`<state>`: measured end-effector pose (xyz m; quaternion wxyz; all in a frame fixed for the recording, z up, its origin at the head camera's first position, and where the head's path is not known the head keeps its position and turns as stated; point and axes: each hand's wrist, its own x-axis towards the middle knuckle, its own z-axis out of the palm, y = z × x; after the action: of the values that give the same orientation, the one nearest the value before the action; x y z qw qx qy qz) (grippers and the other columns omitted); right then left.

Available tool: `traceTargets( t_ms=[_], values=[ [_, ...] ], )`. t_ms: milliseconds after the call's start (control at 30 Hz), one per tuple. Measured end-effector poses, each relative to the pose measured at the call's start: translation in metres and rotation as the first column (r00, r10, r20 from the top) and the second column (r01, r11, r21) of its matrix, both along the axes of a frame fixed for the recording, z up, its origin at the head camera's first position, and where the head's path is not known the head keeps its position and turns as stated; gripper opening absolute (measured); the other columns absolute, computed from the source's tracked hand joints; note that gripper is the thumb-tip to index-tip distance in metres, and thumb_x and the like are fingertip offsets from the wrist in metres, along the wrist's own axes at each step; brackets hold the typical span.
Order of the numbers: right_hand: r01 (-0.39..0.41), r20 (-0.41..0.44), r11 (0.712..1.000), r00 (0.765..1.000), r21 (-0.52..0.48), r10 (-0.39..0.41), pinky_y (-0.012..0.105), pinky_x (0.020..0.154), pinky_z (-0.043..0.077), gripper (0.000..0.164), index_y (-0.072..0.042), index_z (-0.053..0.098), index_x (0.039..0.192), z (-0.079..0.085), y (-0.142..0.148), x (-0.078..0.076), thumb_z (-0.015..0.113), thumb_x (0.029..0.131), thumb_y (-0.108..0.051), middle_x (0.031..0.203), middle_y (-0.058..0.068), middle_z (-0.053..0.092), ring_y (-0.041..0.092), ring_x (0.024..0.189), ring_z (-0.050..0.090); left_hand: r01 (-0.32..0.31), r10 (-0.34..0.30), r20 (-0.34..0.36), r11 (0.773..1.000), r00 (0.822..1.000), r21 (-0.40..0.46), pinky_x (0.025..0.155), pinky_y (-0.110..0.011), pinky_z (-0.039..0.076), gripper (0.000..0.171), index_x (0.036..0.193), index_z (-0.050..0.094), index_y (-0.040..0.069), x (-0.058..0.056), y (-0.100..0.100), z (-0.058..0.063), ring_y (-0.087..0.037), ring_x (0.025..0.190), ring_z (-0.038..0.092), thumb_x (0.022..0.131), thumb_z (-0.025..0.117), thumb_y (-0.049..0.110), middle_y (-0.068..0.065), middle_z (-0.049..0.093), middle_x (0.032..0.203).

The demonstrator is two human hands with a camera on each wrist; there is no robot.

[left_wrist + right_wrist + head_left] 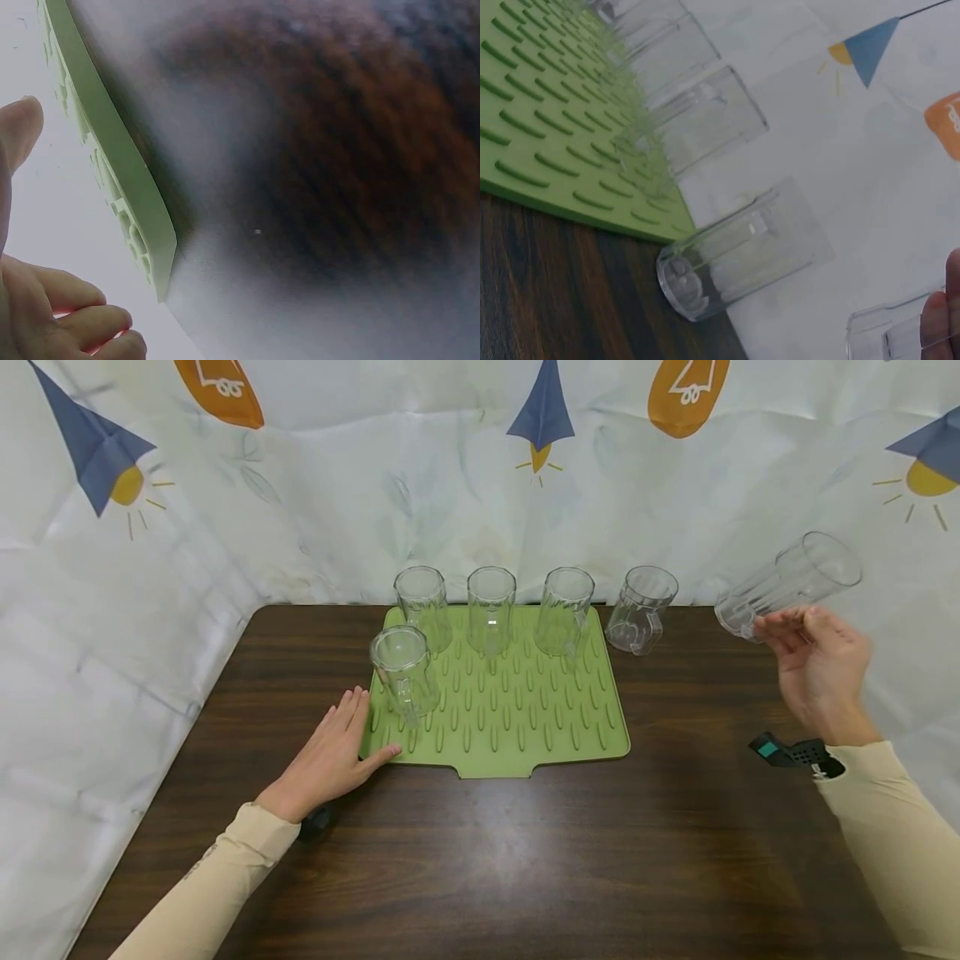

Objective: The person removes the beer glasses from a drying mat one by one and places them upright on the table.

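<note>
My left hand (326,762) lies with straight fingers along the left edge of a green drying mat (502,768), its thumb across the front left corner. The mat's raised edge (124,161) shows in the left wrist view. At the far right, my right hand (825,672) holds a clear mug (795,577) near its lower end, tilted and raised above the table. Another clear mug (641,610) stands upright on the table just right of the mat. On the mat are a front left mug (405,672) and a back row of mugs (491,610).
The dark wooden table (510,868) extends around the mat. Behind it hangs a white patterned curtain (450,485), close to the back mugs, and more white sheet (90,693) borders the left side.
</note>
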<state>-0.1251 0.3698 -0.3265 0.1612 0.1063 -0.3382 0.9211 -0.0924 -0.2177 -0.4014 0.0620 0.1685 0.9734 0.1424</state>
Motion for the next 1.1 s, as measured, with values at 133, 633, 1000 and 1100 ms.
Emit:
traceTargets(
  t_ms=[133, 633, 1000, 1100],
  values=[
    [0.005, 0.028, 1.0, 1.0, 0.024, -0.006, 0.043, 0.08, 0.066, 0.033, 0.023, 0.064, 0.092, -0.009, 0.002, -0.003, 0.043, 0.108, 0.003, 0.086, 0.03, 0.074, 0.039, 0.082, 0.077, -0.001, 0.001, 0.008, 1.0, 1.0, -0.001, 0.128, -0.066, 0.019, 0.102, 0.161, 0.012, -0.012, 0.001, 0.0, 0.0, -0.05, 0.159, 0.014, 0.102, 0.059, 0.056, -0.034, 0.011, 0.17],
    [0.024, 0.09, 0.988, 0.995, 0.151, -0.037, 0.039, 0.086, 0.065, 0.025, 0.019, 0.067, 0.097, -0.042, 0.002, -0.024, 0.052, 0.106, 0.001, 0.092, 0.024, 0.078, 0.034, 0.089, 0.08, 0.007, -0.006, 0.029, 1.0, 1.0, -0.003, 0.128, -0.066, 0.019, 0.099, 0.16, 0.016, -0.015, -0.001, 0.008, -0.003, -0.051, 0.159, 0.016, 0.102, 0.06, 0.054, -0.036, 0.014, 0.169],
    [0.016, 0.191, 0.971, 0.98, 0.239, -0.063, 0.033, 0.087, 0.065, 0.02, 0.012, 0.07, 0.102, -0.061, 0.0, -0.033, 0.06, 0.103, -0.005, 0.094, 0.017, 0.08, 0.026, 0.091, 0.081, 0.005, -0.003, 0.066, 1.0, 0.998, -0.026, 0.129, -0.065, 0.019, 0.099, 0.16, 0.016, -0.013, 0.001, 0.008, -0.008, -0.049, 0.16, 0.015, 0.102, 0.056, 0.057, -0.034, 0.014, 0.17],
    [0.019, 0.196, 0.968, 0.978, 0.252, -0.07, 0.032, 0.087, 0.065, 0.02, 0.011, 0.071, 0.102, -0.066, -0.001, -0.035, 0.061, 0.103, -0.005, 0.093, 0.016, 0.081, 0.026, 0.091, 0.081, 0.005, -0.002, 0.062, 0.999, 0.998, -0.035, 0.129, -0.064, 0.019, 0.098, 0.16, 0.017, -0.013, 0.001, 0.008, -0.007, -0.049, 0.16, 0.015, 0.103, 0.057, 0.055, -0.034, 0.013, 0.17]
  ],
)
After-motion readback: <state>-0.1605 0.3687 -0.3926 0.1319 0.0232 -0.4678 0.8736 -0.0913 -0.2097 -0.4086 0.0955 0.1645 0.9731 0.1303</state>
